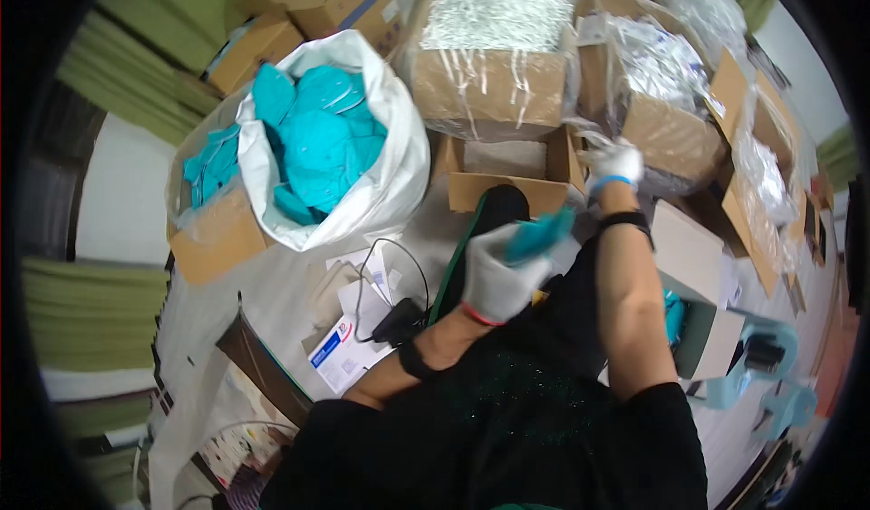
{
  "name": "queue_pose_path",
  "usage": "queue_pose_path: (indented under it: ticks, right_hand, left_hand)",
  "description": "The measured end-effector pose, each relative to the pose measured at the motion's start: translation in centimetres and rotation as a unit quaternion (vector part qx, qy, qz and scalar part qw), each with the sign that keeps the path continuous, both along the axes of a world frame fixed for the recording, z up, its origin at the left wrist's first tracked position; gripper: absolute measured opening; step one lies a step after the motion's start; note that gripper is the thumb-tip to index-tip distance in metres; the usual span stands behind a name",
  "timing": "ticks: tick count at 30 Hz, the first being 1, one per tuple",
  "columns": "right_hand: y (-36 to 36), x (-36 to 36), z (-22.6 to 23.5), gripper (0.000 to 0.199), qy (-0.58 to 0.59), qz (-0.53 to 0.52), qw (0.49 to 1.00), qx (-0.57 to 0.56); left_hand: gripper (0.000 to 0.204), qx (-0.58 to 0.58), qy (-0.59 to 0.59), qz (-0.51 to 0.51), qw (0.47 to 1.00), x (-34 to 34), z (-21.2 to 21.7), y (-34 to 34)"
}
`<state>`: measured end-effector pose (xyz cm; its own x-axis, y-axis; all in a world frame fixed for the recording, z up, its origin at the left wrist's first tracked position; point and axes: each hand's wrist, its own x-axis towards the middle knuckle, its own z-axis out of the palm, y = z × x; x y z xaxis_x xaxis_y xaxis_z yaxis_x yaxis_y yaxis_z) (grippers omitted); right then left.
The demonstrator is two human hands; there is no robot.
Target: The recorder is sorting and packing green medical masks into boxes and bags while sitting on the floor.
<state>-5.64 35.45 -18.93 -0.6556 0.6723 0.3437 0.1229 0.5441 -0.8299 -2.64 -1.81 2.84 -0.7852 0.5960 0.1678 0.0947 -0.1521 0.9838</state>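
My left hand (494, 281), in a white glove with a red cuff, is closed on a blurred teal piece (541, 236) above my lap. My right hand (618, 164), in a white glove with a blue cuff, is stretched forward beside the wrapped box of silvery packets (654, 61). Pale, blurred material (589, 138) lies by its fingers, which are smeared by motion; whether they grip it is unclear. Between my hands and the far boxes stands a small open carton (512, 188). A white sack (399, 147) at the left is full of teal pieces (322, 143) like it.
A plastic-lined box (494, 93) heaped with white strips stands at the far middle. On the right are a tall open carton (757, 161), a grey-white box (693, 256) holding teal pieces, and a light-blue stool (757, 360). A black adapter (399, 321) with a cable lies left of my legs.
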Motion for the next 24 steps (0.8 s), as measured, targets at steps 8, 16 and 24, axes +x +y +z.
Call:
queue_pose_path:
  ticks: [8, 16, 24]
  right_hand:
    - [-8.0, 5.0, 17.8, 0.029, 0.246, -0.058, 0.758, -0.601]
    - [-11.3, 7.5, 23.8, 0.035, 0.261, 0.242, 0.636, -0.685]
    - [-12.5, 8.4, 26.7, 0.028, 0.235, 0.263, 0.647, -0.676]
  left_hand:
    - [0.037, -0.052, -0.005, 0.318, 0.947, -19.4, 4.6, -12.6]
    - [0.059, -0.357, 0.47, 0.54, 0.6, -24.3, 7.2, -12.0]
    - [0.04, -0.037, 0.296, -0.075, 0.952, -9.9, 1.3, 4.8]
